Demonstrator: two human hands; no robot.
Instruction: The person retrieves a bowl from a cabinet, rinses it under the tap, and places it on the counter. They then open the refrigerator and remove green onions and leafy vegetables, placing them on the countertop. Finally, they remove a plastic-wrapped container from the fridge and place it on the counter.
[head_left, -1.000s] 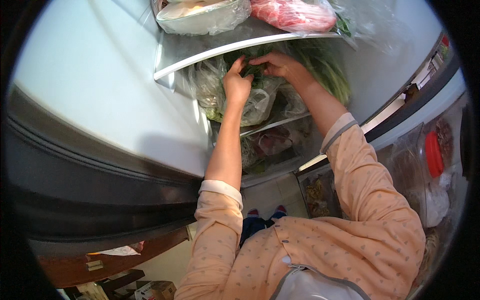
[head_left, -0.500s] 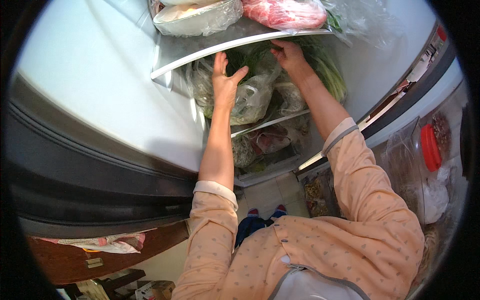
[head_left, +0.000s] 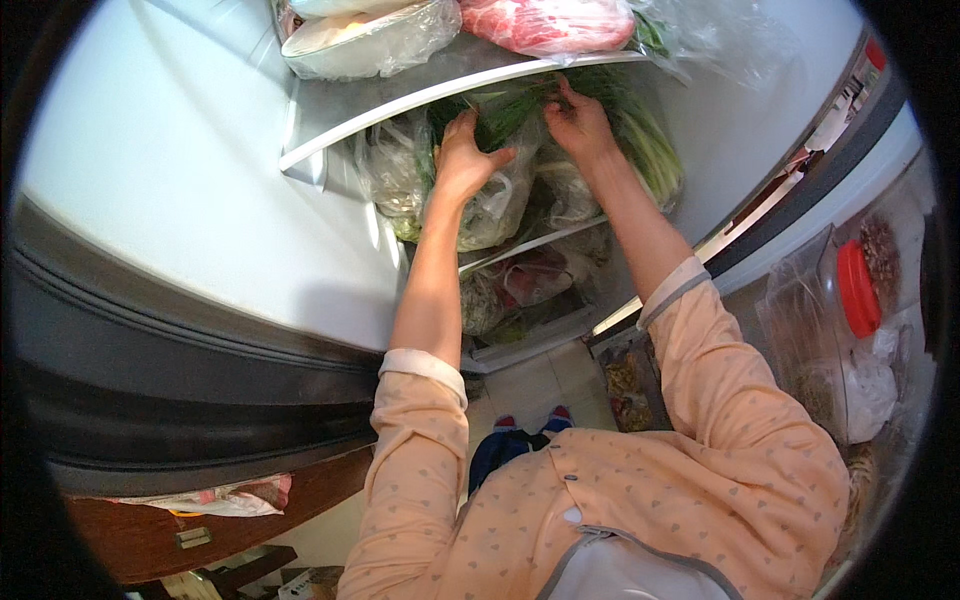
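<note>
Both my hands reach under the white-edged shelf of an open fridge. My left hand [head_left: 466, 162] rests against dark green leaves and a clear plastic bag [head_left: 497, 212], its thumb spread away from the fingers. My right hand [head_left: 580, 124] has its fingers curled on the thin tops of long-stalked greens [head_left: 650, 140]; the fingertips are partly lost among the leaves. The pale stalks lie to the right of that hand, wrapped in clear plastic. Another clear bag [head_left: 390, 170] sits left of my left hand.
On the shelf [head_left: 400, 112] above stand a plastic-wrapped bowl [head_left: 370, 45] and a bag of red meat [head_left: 550, 22]. Bagged food [head_left: 530, 280] fills a lower level. The right door holds a red-lidded jar [head_left: 858, 288]. A dark door [head_left: 200, 340] swings out at left.
My left hand has moved right and turned inward onto the leaves. My right hand has stayed among the greens, its fingers curled more. The whole view has shifted slightly.
</note>
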